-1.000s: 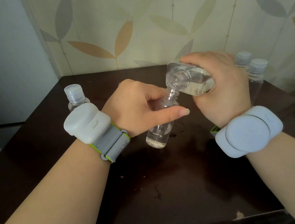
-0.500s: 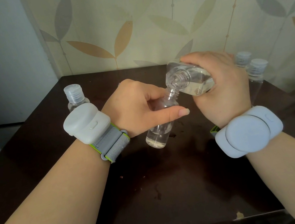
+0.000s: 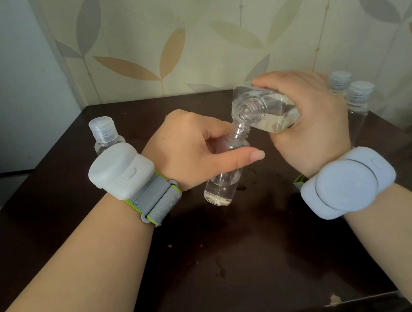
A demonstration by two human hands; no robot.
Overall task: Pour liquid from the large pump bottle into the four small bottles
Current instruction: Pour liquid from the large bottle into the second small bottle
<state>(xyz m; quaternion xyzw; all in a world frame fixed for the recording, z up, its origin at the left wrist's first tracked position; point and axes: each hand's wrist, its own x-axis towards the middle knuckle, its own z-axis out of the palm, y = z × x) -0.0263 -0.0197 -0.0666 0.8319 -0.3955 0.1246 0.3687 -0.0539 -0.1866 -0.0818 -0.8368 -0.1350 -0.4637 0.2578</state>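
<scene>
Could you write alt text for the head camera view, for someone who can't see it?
Seen from above, a person's right hand tips a large clear bottle, mouth against the open neck of a small bottle held tilted in the left hand over a dark table. Three capped small bottles stand at the table's far edges.

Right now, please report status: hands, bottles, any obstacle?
Left hand grips small bottle, tilted. Right hand tips large bottle, mouth on its neck. Nothing in the way.
</scene>
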